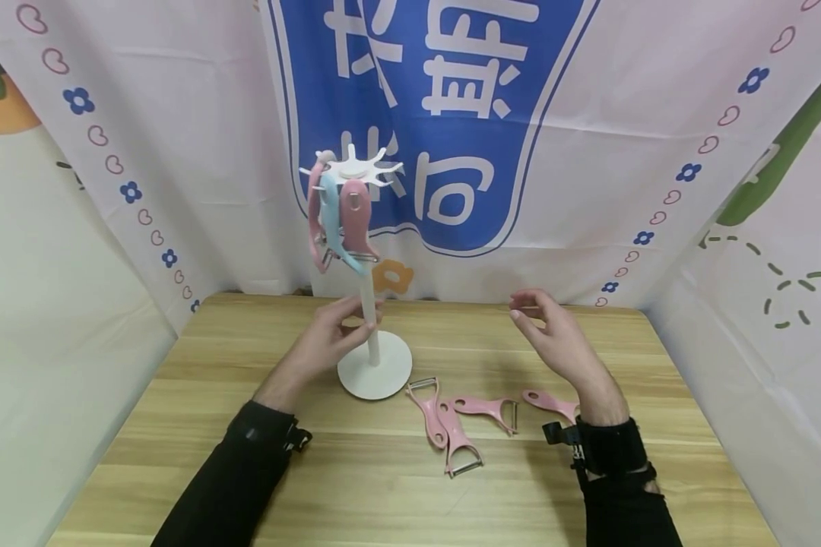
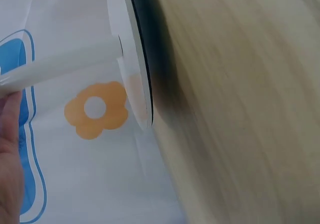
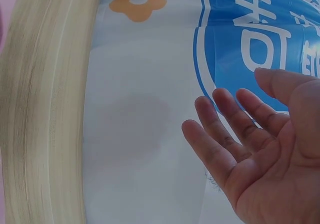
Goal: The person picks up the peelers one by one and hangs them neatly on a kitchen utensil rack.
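My left hand grips the pole of a white rotating-style rack with hooks at its top. From the hooks hang a blue peeler and two pink ones, the front pink peeler facing me. In the left wrist view the round base has a dark shadow along its underside; whether it fully touches the table I cannot tell. My right hand is held above the table, fingers loosely bent and holding nothing; the right wrist view shows its palm bare.
Several pink peelers lie on the wooden table right of the rack: one peeler by the base, another touching it, a third beside them, and a peeler partly behind my right wrist. A printed curtain hangs behind.
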A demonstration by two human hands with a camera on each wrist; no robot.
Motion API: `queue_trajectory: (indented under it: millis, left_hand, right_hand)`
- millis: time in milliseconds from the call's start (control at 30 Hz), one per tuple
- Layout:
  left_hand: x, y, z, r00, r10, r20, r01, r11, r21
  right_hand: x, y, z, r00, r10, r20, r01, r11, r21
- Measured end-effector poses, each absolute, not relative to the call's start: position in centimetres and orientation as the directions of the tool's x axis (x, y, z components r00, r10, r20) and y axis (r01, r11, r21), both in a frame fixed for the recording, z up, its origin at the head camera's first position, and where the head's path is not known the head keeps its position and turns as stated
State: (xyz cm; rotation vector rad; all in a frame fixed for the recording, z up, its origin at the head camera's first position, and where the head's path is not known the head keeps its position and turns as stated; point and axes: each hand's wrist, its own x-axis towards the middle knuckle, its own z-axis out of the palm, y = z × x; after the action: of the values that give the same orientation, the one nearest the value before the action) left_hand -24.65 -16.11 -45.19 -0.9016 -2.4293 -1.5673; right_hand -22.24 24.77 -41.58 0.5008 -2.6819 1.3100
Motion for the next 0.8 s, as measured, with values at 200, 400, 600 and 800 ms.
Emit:
queue_trajectory:
  millis: [200,400,600,800]
  left_hand:
    - [-24.1,-16.3,-45.5,-0.816,0.435,0.381,0.531,0.303,0.792]
    - [-23.8,-16.4,-45.8,-0.826,0.433,0.361,0.522,0.342,0.781]
    - [-23.8,-16.6,-46.1,-0.826,0.423,0.374,0.527,0.342,0.778]
    - [-23.8,-16.7,-46.1,-0.838,0.412,0.358,0.510,0.355,0.784]
  right_hand:
    - [-22.2,24.4,-41.5,-0.940,-0.257,0.224,-0.334,0.559,-0.759]
    - [-21.9,23.6,-41.5,-0.939,-0.270,0.212,-0.332,0.564,-0.756]
    - [-21.9,22.5,-42.0,-0.925,-0.321,0.201,-0.366,0.619,-0.695]
    - [-21.3,21.3,-42.2,-0.916,-0.372,0.151,-0.386,0.712,-0.586]
